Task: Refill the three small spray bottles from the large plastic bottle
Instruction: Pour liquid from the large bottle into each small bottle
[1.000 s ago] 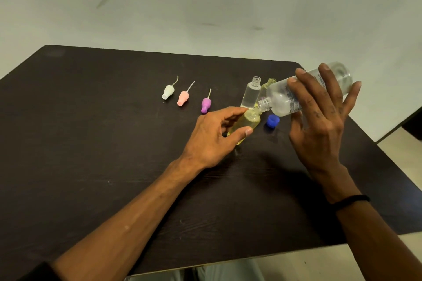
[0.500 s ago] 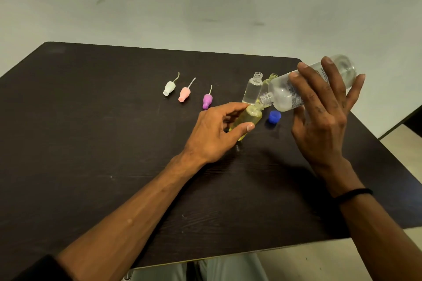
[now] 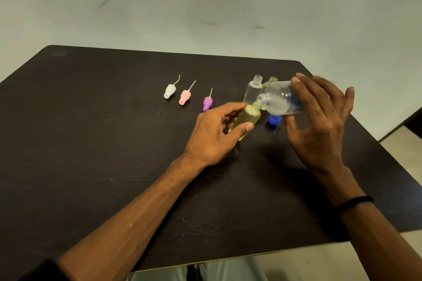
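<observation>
Left hand [image 3: 214, 132]: I am pinching the yellow spray bottle [image 3: 247, 120] between thumb and fingers, tilted, its neck toward the large bottle.
Right hand [image 3: 319, 116]: I am wrapping my fingers around the large bottle [image 3: 279, 100], lying almost level.
Key relation: the large bottle's mouth is sitting just above and right of the yellow bottle's neck, long axis running rightward.
Clear spray bottle [image 3: 252, 90]: standing open just behind the yellow one.
Judgement: I am probably finishing this fill.

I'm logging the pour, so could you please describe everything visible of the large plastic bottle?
The large plastic bottle is clear, uncapped, with a threaded neck, and looks nearly empty. The right hand holds it tipped about level above the table, mouth pointing left at the neck of the yellow-filled small bottle held by the left hand.
</observation>
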`<state>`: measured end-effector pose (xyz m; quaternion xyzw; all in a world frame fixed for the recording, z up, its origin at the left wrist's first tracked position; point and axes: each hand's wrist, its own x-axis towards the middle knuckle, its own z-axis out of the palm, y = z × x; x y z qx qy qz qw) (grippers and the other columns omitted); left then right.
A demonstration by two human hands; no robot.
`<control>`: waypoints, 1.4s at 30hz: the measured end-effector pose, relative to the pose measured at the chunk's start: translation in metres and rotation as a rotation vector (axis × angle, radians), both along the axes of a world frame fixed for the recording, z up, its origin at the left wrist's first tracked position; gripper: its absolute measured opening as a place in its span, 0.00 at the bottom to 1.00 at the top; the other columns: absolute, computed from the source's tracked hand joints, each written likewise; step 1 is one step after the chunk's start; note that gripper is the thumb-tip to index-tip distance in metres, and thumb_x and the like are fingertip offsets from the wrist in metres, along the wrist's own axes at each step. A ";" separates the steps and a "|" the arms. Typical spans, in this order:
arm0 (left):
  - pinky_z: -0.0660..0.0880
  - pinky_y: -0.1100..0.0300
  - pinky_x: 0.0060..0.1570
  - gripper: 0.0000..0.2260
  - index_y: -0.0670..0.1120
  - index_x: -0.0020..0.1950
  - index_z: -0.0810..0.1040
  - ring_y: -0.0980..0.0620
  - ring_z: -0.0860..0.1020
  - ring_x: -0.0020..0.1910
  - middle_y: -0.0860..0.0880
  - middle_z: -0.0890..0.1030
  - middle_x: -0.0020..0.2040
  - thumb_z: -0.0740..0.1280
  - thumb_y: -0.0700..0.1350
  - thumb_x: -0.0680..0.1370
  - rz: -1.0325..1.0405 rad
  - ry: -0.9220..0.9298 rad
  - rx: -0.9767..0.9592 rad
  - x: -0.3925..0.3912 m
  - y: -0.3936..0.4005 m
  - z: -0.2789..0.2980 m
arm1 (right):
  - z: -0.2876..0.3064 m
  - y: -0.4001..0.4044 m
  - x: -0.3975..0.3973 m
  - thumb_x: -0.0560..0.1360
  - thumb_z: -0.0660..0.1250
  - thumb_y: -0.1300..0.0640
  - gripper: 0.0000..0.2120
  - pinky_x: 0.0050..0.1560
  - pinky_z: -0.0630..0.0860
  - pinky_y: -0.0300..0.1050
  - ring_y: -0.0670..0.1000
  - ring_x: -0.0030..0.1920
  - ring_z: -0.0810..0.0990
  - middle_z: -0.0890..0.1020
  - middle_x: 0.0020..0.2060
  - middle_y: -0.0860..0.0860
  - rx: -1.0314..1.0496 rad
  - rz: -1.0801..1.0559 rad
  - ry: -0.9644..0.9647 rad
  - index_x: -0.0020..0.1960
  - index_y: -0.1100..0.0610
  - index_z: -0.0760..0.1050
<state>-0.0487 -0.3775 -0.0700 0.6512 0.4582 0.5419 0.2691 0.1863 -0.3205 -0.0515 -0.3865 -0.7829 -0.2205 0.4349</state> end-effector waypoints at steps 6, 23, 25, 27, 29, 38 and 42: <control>0.79 0.65 0.60 0.19 0.44 0.69 0.80 0.60 0.84 0.57 0.53 0.86 0.59 0.76 0.42 0.78 0.020 -0.047 0.013 0.000 -0.001 0.001 | -0.002 -0.003 -0.002 0.72 0.76 0.56 0.34 0.75 0.53 0.79 0.57 0.73 0.73 0.77 0.73 0.53 -0.069 0.015 0.030 0.77 0.57 0.71; 0.82 0.61 0.55 0.18 0.49 0.66 0.82 0.54 0.84 0.56 0.53 0.86 0.56 0.77 0.42 0.77 0.139 -0.143 -0.052 -0.009 0.013 -0.002 | -0.004 -0.005 -0.004 0.71 0.81 0.46 0.37 0.67 0.76 0.65 0.53 0.64 0.80 0.82 0.66 0.53 -0.230 0.098 0.402 0.74 0.60 0.74; 0.81 0.65 0.55 0.18 0.49 0.66 0.82 0.54 0.84 0.56 0.53 0.86 0.56 0.77 0.42 0.77 0.155 -0.157 -0.067 -0.010 0.018 -0.003 | -0.003 -0.005 -0.004 0.70 0.83 0.46 0.37 0.67 0.78 0.55 0.51 0.63 0.81 0.82 0.65 0.52 -0.290 0.092 0.494 0.74 0.59 0.75; 0.81 0.64 0.56 0.18 0.48 0.66 0.82 0.54 0.84 0.56 0.53 0.86 0.56 0.77 0.42 0.77 0.170 -0.138 -0.066 -0.010 0.025 -0.002 | 0.000 -0.005 -0.004 0.69 0.83 0.46 0.37 0.66 0.77 0.41 0.43 0.62 0.80 0.82 0.64 0.49 -0.357 0.088 0.594 0.73 0.57 0.76; 0.82 0.63 0.56 0.18 0.48 0.67 0.82 0.55 0.84 0.56 0.53 0.86 0.56 0.77 0.42 0.77 0.186 -0.107 -0.062 -0.010 0.034 -0.001 | 0.002 -0.004 -0.003 0.69 0.83 0.45 0.36 0.62 0.73 0.30 0.38 0.61 0.80 0.83 0.63 0.46 -0.397 0.087 0.665 0.72 0.55 0.77; 0.81 0.64 0.56 0.19 0.48 0.67 0.82 0.55 0.83 0.57 0.52 0.86 0.55 0.78 0.42 0.76 0.265 -0.044 -0.058 0.003 0.074 -0.002 | 0.003 0.001 0.000 0.68 0.84 0.46 0.35 0.57 0.72 0.24 0.35 0.59 0.79 0.80 0.59 0.33 -0.469 0.090 0.748 0.72 0.49 0.76; 0.78 0.72 0.54 0.19 0.47 0.68 0.81 0.56 0.83 0.58 0.52 0.86 0.58 0.77 0.43 0.77 0.286 -0.026 -0.050 0.006 0.079 -0.001 | 0.002 0.002 0.000 0.68 0.84 0.46 0.37 0.54 0.70 0.20 0.30 0.57 0.77 0.79 0.58 0.34 -0.481 0.084 0.756 0.73 0.51 0.76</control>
